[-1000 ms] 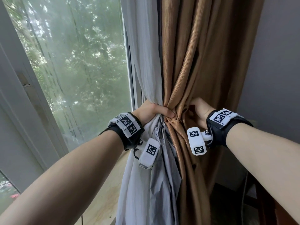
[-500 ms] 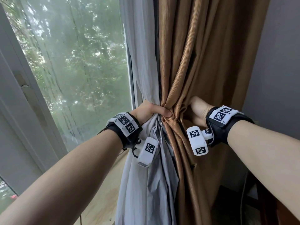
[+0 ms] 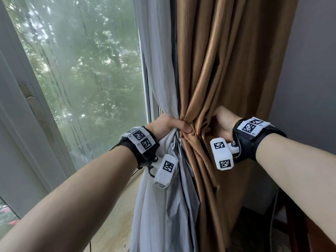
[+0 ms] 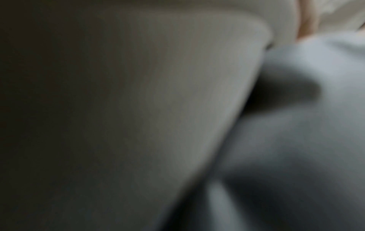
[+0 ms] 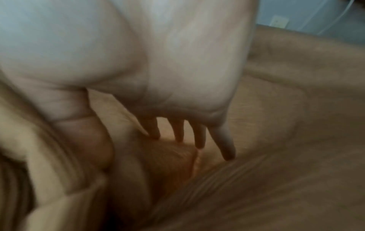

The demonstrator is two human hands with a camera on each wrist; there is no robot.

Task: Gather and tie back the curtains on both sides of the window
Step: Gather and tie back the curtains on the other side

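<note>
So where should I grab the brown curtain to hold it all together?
Probably at the pinched waist of the brown curtain, where its folds narrow. Wrap fingers round it from the side, as the left hand does from the window side.

Head view: looks forward and slightly down from behind both forearms, facing window [image 3: 81, 84] corner and gathered brown curtain [image 3: 214, 73]. Left wrist view: pressed against grey lining [image 4: 296, 140], blurred, very near. Right wrist view: along palm toward fingers [image 5: 199, 137], very near brown folds. Shared: bunched curtain cloth.
</note>
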